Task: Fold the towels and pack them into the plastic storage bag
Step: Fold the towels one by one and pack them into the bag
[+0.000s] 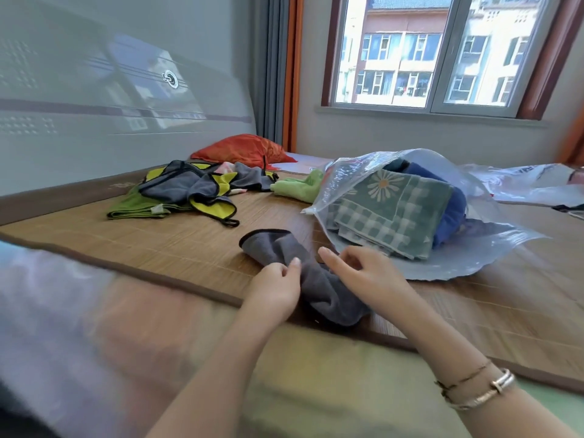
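A woven bamboo mat [164, 245] covers the bed below a window. On it, near its front edge, lies a rumpled grey microfibre towel [319, 279]. The left hand [275, 289] pinches its fabric; the right hand [363, 273] rests on it, fingers curled, grip unclear. Just beyond, a clear plastic storage bag [442, 260] holds a folded green checked towel [392, 213].

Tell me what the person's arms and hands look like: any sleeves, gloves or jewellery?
Both forearms are bare, with no sleeves in view, and neither the left hand nor the right hand wears a glove. No rings show on the fingers. The right wrist carries a thin dark cord bracelet and a wider rose-gold metal bangle.
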A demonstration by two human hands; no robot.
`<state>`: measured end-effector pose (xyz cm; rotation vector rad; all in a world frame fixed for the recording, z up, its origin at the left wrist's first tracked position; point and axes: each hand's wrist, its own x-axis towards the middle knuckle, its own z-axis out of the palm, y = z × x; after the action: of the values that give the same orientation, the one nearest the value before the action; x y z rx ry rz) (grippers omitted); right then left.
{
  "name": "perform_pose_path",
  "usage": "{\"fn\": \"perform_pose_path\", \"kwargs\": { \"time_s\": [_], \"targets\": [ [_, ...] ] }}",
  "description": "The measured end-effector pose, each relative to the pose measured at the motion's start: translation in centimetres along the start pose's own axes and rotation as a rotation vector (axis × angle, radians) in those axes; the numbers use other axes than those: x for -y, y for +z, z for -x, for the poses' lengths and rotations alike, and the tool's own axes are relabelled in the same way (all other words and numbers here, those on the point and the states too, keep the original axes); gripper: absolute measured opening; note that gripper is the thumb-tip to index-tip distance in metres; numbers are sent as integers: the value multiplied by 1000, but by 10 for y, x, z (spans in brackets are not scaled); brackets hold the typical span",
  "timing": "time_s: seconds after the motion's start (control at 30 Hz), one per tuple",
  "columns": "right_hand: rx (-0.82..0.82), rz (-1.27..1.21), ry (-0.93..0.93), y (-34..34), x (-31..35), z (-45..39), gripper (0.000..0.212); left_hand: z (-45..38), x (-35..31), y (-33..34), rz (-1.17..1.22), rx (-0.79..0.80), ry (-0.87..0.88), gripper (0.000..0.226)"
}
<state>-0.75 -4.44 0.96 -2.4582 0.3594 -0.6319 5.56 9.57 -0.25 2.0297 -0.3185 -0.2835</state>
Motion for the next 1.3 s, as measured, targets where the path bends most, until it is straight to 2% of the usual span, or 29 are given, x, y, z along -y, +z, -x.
{"fn": "perform_pose_path", "kwargs": {
  "time_s": [0.07, 0.13, 0.23, 0.3, 0.33, 0.4, 0.5, 0.53, 0.6, 0.67, 0.77, 0.83, 0.9, 1.0, 1.13, 1.2, 1.3],
  "targets": [
    [70, 113, 41, 7, 9, 4, 50, 0, -5, -8, 293, 76, -121, 30],
    [121, 237, 49, 12, 16, 6, 42, 7, -3, -20, 483, 128, -237, 29],
    [163, 320, 7, 10, 24, 5, 23, 12, 5, -29, 576, 174, -247, 34],
    [176, 241, -5, 8, 31, 1, 14, 12, 11, -29, 599, 174, -200, 32],
    [170, 94, 21, 7, 36, -1, 10, 11, 13, -29, 600, 166, -182, 27],
    [155, -396, 121, 1, 48, -2, 16, 12, 13, -30, 582, 161, -133, 24],
    [255, -1226, 230, -19, 59, 1, 18, 10, 12, -35, 560, 113, -129, 41],
    [293, -1384, 236, -26, 59, 3, 14, 14, 9, -39, 550, 102, -131, 46],
    [331, -1533, 175, -36, 60, 6, 10, 17, 6, -45, 568, 134, -135, 62],
    [359, -1605, 111, -39, 59, 8, 24, 25, 2, -46, 645, 250, -164, 63],
    [388, -1618, 75, -40, 54, 13, 39, 36, -3, -43, 800, 436, -170, 53],
    [368, -1600, 75, -42, 51, 17, 32, 40, -4, -43, 896, 477, -118, 39],
    [326, -1592, 70, -44, 45, 18, 34, 40, -2, -47, 991, 478, -78, 28],
    [279, -1463, 68, -51, 32, 21, 43, 30, 1, -52, 1027, 350, -39, 37],
    [249, -1353, 179, -57, 14, 20, 32, 26, -3, -61, 932, 31, 109, 18],
    [196, -1209, 234, -59, 7, 20, 30, 27, -5, -67, 891, -20, 211, 21],
    [174, -1026, 200, -60, 3, 22, 37, 28, -5, -70, 727, -87, 302, 23]
  ]
}}
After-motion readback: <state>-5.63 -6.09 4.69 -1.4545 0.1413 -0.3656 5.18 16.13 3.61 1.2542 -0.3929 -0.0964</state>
